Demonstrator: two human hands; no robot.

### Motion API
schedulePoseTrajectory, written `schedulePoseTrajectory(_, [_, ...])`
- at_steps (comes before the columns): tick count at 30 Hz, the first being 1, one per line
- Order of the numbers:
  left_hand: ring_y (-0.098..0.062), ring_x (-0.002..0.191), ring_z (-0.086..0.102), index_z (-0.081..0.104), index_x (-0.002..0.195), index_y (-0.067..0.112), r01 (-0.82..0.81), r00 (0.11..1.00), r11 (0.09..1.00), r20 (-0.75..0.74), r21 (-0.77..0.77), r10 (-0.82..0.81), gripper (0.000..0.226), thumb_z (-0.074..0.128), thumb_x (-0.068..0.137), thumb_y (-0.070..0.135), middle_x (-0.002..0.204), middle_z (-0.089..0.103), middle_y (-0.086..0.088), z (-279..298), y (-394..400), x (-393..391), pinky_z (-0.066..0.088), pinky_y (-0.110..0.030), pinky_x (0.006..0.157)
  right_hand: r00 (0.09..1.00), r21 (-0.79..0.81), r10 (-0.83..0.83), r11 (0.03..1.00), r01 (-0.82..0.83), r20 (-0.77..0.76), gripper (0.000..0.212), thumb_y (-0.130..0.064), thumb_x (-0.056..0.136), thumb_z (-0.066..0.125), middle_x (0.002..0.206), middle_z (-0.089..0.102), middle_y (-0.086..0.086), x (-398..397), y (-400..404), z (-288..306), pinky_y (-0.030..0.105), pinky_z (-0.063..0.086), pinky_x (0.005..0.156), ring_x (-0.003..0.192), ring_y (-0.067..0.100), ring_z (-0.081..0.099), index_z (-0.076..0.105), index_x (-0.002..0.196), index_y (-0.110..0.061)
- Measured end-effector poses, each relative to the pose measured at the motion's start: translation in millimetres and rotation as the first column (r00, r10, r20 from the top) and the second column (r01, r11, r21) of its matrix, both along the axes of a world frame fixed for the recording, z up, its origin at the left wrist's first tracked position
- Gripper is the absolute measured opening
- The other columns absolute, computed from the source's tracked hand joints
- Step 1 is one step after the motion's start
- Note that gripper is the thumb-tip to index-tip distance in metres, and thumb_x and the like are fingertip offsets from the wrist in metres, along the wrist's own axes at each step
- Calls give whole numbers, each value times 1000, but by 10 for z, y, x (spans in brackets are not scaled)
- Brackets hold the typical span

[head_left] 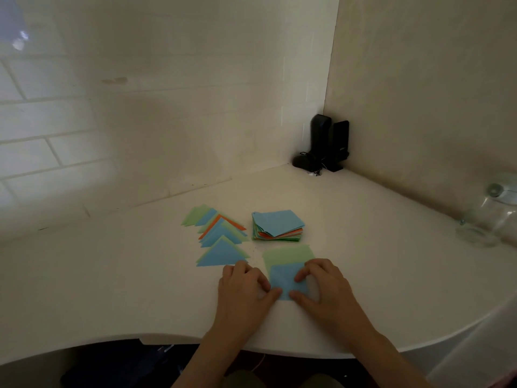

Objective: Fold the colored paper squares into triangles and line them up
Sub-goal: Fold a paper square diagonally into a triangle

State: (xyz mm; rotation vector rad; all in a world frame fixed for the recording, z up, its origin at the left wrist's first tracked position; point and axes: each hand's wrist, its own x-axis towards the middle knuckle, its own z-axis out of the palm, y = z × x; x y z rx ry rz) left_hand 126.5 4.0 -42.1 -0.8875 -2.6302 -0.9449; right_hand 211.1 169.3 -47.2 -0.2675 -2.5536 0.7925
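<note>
A blue paper square (284,280) lies on the white table (140,275), partly over a green square (288,257). My left hand (246,292) pinches the blue square's left corner with thumb and curled fingers. My right hand (324,287) grips its right side, thumb on the near corner and fingertips on top. To the left runs a row of folded triangles (218,236) in blue, green and orange, overlapping one another. Behind the green square sits a stack of unfolded squares (277,226) with a blue one on top.
Two black devices with cables (327,147) stand in the far corner against the wall. A clear glass item (484,219) sits at the right edge of the table. The table's curved front edge (195,338) runs just under my wrists.
</note>
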Motion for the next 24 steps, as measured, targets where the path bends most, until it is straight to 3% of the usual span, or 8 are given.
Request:
schedulePoseTrajectory(3, [-14,88,39,61,77,25,33,999,999,25,29,-34,24,75,71,44,86,47,9,-8,-44,-47,29,-21,78,996,-56,47,997,-43,79,48,-65,59,44,110,45,-17,-12,68,27,26,38,92,108,7,47,57,97,-39])
schedulePoseTrajectory(5, [-14,87,38,61,81,25,49,998,998,24,26,-49,24,74,72,42,87,47,9,0,-53,-50,29,-21,77,993,-118,94,989,-84,78,52,-63,60,48,112,46,-18,2,126,22,14,33,95,111,9,49,59,103,-36])
schedulePoseTrajectory(7, [-14,88,38,60,84,25,64,997,998,37,0,-64,23,73,73,41,88,47,8,36,-50,-47,31,-23,77,989,-161,121,981,-106,85,61,-61,59,50,113,48,-18,22,159,45,2,27,92,111,8,50,63,110,-30])
schedulePoseTrajectory(9, [-14,88,38,59,86,27,60,997,997,54,-43,-58,21,73,74,37,89,45,9,101,-36,-48,35,-26,77,984,-175,145,977,-125,106,68,-60,59,49,114,50,-17,51,155,102,-1,26,90,111,5,50,63,116,-25])
schedulePoseTrajectory(12, [-14,84,40,64,84,26,74,997,996,16,-54,-73,17,70,75,13,85,46,6,191,19,-76,37,-28,71,979,-144,180,976,-165,100,66,-50,61,39,114,51,-17,79,123,147,5,31,90,109,5,50,63,117,-24])
schedulePoseTrajectory(15, [-14,83,44,66,82,22,127,992,987,28,-96,-125,24,56,79,0,82,47,3,191,82,-56,34,-26,66,996,74,88,993,-88,-3,44,-35,70,42,104,60,-14,67,74,127,29,41,80,98,5,51,69,105,-31])
schedulePoseTrajectory(19, [-21,82,50,61,84,17,103,988,987,-106,-121,-116,10,56,86,25,85,55,0,116,119,88,39,-31,65,993,201,10,979,14,-117,18,-28,70,65,85,65,-18,36,15,132,30,44,68,81,9,60,68,86,-36])
schedulePoseTrajectory(24, [-13,68,51,55,75,27,50,956,982,-278,-180,-99,39,43,73,64,76,52,9,99,84,243,38,-27,55,998,296,15,955,4,-62,33,-23,63,78,88,55,-8,-4,16,175,30,37,68,82,13,56,68,93,-32])
